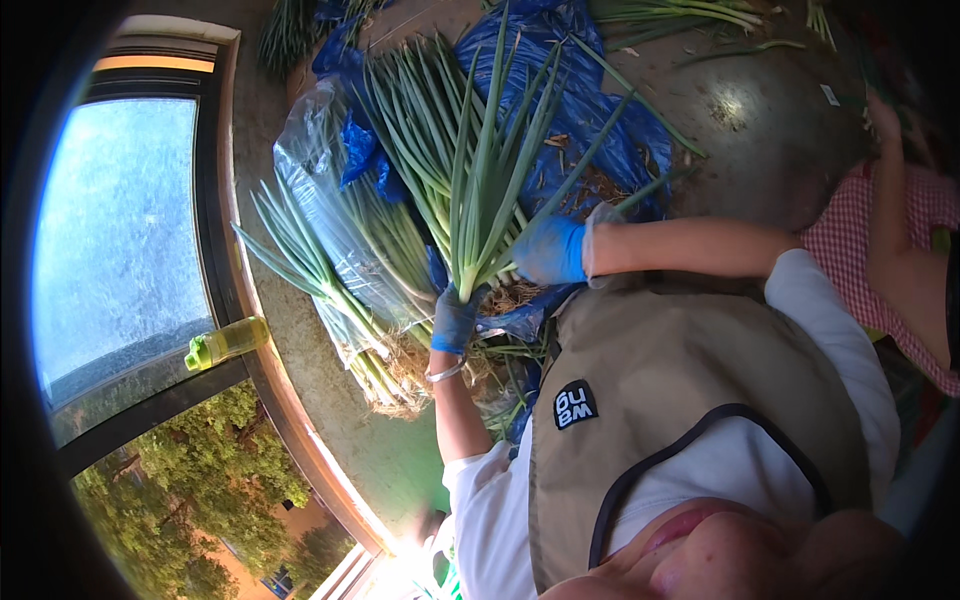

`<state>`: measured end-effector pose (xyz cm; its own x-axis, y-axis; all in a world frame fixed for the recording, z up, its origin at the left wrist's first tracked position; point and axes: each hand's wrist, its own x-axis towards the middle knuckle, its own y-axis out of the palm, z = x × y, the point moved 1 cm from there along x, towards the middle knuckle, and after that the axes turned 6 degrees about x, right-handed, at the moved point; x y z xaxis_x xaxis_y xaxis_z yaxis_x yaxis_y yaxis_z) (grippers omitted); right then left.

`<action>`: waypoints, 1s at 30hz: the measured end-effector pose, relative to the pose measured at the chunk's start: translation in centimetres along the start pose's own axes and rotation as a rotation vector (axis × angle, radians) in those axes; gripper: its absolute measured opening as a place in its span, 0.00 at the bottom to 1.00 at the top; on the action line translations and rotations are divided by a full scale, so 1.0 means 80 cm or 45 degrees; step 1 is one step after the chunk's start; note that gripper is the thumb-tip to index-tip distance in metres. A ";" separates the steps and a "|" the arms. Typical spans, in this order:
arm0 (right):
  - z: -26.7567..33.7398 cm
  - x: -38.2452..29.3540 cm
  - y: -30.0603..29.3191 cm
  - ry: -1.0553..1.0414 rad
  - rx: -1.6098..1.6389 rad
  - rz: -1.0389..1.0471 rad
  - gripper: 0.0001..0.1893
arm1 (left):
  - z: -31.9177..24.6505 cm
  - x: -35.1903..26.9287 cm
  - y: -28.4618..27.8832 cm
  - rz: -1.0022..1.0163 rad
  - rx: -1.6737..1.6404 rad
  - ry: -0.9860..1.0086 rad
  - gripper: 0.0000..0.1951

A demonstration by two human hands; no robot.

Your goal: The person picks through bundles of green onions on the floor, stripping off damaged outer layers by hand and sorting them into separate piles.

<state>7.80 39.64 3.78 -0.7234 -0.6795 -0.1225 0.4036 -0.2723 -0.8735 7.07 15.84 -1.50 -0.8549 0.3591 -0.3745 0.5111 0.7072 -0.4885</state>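
Note:
My left hand (454,319), in a blue-and-grey glove, grips the pale lower end of a green onion bunch (472,255), whose leaves fan upward. Beside it my right hand (550,250), in a blue glove under a clear plastic one, is curled against the stalks; whether it pinches a leaf is hidden. Behind both hands a thick pile of green onions (420,120) lies on blue plastic sheeting (547,97). Left of my left hand are onions in a clear plastic bag (322,157) and a loose bunch with roots (330,285).
A window frame (240,300) runs along the left, with a green-capped bottle (229,343) at its ledge. Another person's arm (889,187) and checked clothing are at the far right. More green onions (697,11) and scraps lie on the floor (720,150) at the top.

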 end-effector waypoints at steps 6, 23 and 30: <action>-0.104 -0.096 -0.047 0.573 0.074 -0.001 0.12 | 0.042 -0.071 0.018 -0.107 0.115 -0.123 0.14; -0.324 -0.025 -0.141 0.540 0.544 -0.679 0.18 | 0.073 -0.074 0.021 -0.233 0.081 -0.286 0.14; -0.379 0.083 -0.106 0.117 -0.460 -0.126 0.23 | 0.074 -0.073 0.021 -0.241 0.114 -0.388 0.14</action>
<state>-17.43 58.11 -3.91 -0.8026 -0.5938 -0.0570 0.1183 -0.0647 -0.9909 13.48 11.30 -4.82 -0.8760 0.0196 -0.4819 0.3637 0.6830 -0.6334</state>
